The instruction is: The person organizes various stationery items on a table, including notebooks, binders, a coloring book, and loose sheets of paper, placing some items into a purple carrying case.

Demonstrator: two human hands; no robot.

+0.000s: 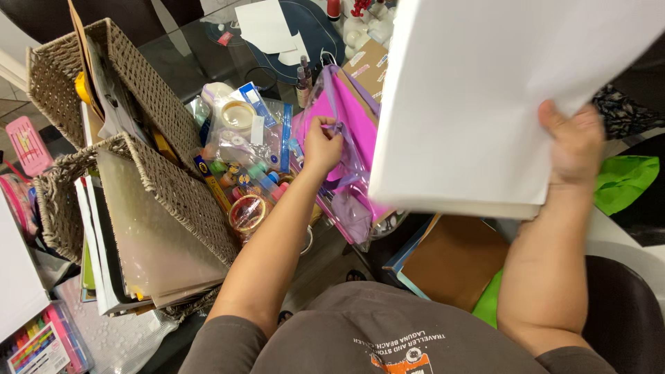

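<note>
My right hand [573,144] grips the lower edge of a thick stack of white paper [485,97], held up and tilted at the upper right. My left hand [322,145] reaches forward and pinches the top edge of a clear zip pouch [346,173] that holds magenta sheets [350,114]. The pouch stands tilted on the glass table between the stack and a clear bag of craft supplies [242,138]. The white stack hides the pouch's right side.
Two wicker baskets [173,187], [48,76] with folders and papers stand at the left. Tape rolls [248,211], a brown card folder [454,260], green paper [623,181], a pink case [28,145] and a marker box [41,343] lie around.
</note>
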